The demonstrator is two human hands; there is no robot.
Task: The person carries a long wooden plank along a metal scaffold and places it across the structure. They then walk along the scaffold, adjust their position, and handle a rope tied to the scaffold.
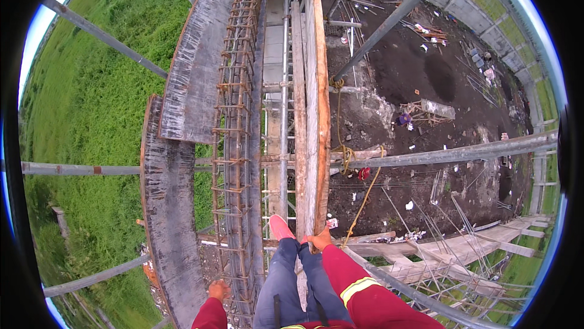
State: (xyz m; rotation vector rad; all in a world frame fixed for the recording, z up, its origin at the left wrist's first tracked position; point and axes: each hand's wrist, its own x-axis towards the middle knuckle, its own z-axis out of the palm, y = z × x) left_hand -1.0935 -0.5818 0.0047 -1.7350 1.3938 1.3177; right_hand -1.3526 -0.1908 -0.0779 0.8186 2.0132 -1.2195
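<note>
Right hand [319, 239] grips the upright board [311, 116] at lower centre; left hand [217, 290] rests on the rebar cage [234, 146] – closed or not, unclear. A slip – wet timber, narrow footing – could mean a fall.

**Rusted steel, weathered wood, wet-looking boards**

The rebar cage [238, 116] left of centre is bare steel, rough and coated in orange-brown rust. The tall formwork plank [315, 104] at centre is raw wood, pale, matt and stained, its edge grained. The two panels [182, 104] on the left are dark, worn boards with a slight sheen. The scaffold pipe [450, 155] crossing the right is dull grey metal, smooth, with rust patches. A yellow rope [362, 202] looks like coarse fibre. The sleeve of the right hand [319, 239] is red cloth with a glossy reflective band; the trousers [291, 280] are matt blue-grey fabric.
</note>
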